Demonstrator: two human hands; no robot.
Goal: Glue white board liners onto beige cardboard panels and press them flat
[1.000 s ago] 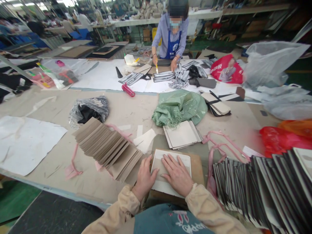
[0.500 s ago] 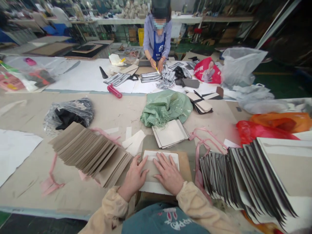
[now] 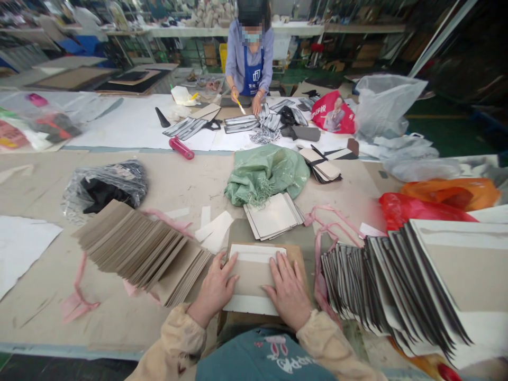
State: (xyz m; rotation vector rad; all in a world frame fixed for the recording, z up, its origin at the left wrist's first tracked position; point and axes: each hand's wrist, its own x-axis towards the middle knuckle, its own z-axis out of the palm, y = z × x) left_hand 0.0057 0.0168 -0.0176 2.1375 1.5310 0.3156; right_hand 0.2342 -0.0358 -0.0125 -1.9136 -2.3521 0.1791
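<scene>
In front of me lies a flat panel (image 3: 254,280), white with a beige board on its middle, on a brown cardboard sheet (image 3: 298,259). My left hand (image 3: 214,288) rests along the panel's left edge, fingers spread. On its right side my right hand (image 3: 289,288) lies flat with the fingers apart. To the left a leaning row of beige boards (image 3: 137,243) comes close to my left hand. At the right stands a thick row of white, dark-edged panels (image 3: 397,286), some bearing beige boards. Just beyond the cardboard is a small stack of pale panels (image 3: 273,216).
A green sack (image 3: 270,172) lies behind the small stack. Pink strips (image 3: 327,225) trail beside both rows. A clear plastic bag with black material (image 3: 109,188) is at left, red and orange bags (image 3: 428,209) at right. Across the table, a co-worker (image 3: 250,58) holds a brush.
My right hand has slid right across the panel, to its right edge. My left hand stays at the left edge. The view has shifted slightly, and the co-worker's hands have moved apart.
</scene>
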